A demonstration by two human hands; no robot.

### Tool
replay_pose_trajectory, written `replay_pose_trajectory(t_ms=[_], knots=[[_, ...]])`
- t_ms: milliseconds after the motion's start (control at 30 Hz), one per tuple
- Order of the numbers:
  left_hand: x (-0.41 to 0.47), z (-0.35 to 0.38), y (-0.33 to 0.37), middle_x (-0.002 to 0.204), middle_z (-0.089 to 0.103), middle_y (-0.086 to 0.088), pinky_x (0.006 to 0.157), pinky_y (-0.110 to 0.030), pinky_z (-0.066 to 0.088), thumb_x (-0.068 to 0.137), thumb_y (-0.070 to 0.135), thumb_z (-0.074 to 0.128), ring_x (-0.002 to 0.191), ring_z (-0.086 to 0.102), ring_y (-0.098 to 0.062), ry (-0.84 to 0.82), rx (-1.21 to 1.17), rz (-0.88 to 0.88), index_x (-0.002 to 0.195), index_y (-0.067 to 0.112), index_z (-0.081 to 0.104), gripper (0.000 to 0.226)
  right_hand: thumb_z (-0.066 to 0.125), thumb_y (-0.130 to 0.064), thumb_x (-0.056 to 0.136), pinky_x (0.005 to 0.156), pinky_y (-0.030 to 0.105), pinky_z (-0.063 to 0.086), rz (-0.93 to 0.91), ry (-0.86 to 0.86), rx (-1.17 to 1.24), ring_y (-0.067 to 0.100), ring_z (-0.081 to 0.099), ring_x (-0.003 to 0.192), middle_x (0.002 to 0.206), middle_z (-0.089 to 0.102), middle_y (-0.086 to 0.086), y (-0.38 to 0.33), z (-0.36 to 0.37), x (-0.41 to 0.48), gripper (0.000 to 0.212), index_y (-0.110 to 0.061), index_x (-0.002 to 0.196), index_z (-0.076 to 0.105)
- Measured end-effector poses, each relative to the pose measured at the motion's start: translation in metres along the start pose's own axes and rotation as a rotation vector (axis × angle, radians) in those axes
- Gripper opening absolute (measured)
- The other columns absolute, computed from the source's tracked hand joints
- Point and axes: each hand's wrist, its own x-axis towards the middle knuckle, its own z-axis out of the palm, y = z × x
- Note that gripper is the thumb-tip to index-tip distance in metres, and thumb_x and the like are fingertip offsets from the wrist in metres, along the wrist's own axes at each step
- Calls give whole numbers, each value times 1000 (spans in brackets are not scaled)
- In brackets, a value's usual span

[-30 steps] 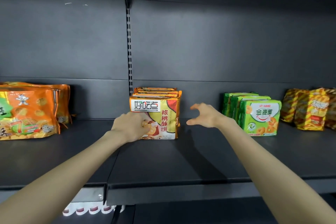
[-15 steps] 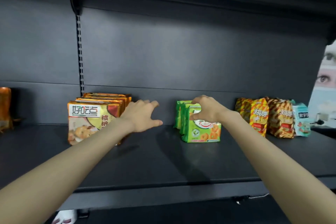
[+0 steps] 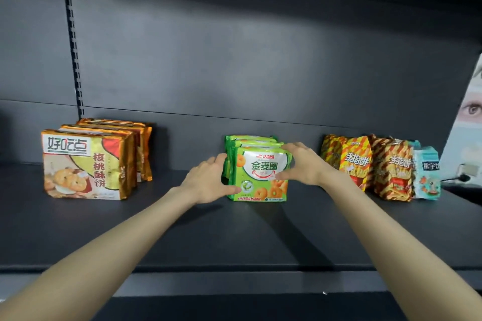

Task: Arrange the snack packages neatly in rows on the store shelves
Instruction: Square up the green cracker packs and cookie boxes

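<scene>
Head view: green snack packages point(image 3: 260, 172) stand upright in a row on the shelf point(image 3: 234, 237). The left hand point(image 3: 208, 181) grips the row's left side, thumb on the front face; the right hand point(image 3: 303, 164) grips the upper right corner. Further left, orange packages point(image 3: 83, 164) stand well apart.

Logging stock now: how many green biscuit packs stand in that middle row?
3 green plastic biscuit packs: the front one held between the left hand and right hand, two behind it. More may be hidden.

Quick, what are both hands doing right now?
Left hand: grips the green pack by its left side.
Right hand: grips the same pack's right side.
</scene>
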Motion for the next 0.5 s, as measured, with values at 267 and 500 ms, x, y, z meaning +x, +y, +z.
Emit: replay_pose_trajectory(t_ms=[267,500], knots=[[52,34,-14,142,41,2,104,-27,31,68,32,83,133,36,-16,-94,-436,-33,147,18,12,107,86,-28,64,111,32,26,140,-41,289,23,26,141,155,24,7,35,23,29,130,-10,150,-10],[73,66,-26,123,53,15,87,-17,41,66,25,84,107,54,-4,-69,-583,55,142,28,18,101,84,-21,68,99,31,44,103,-53,437,16,58,113,125,60,-6,54,47,51,130,-22,148,-18]])
